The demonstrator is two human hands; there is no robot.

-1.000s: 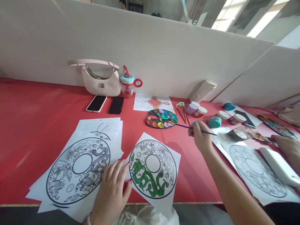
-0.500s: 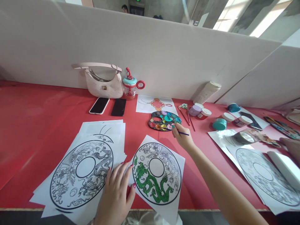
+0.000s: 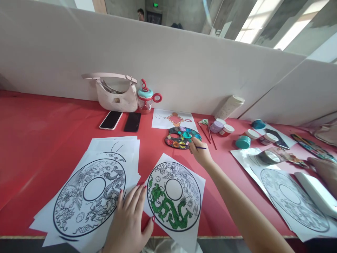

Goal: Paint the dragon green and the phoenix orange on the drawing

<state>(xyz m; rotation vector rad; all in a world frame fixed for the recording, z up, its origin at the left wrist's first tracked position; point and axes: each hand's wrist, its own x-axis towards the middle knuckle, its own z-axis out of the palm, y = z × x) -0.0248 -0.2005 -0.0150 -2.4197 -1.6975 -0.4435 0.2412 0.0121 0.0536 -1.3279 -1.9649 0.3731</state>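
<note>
A desk with a glossy red top runs across the view, its front edge pale and thin. Behind it stands a low, off-white partition, with a dark slanting seam toward the right. Above its top lie a grey wall, a dark rectangle and a small green lit sign. Bright slanted patches of light fill the upper right.

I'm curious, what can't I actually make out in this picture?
All in the head view:
- Paint on the brush: its tip is too small to judge against the palette.
- Lower sheets: mostly hidden under the top sheet, itself partly covered by the left hand.
- Co-worker's hand: cut off by the right edge.
- Labels on the paint jars: too small to read.
</note>
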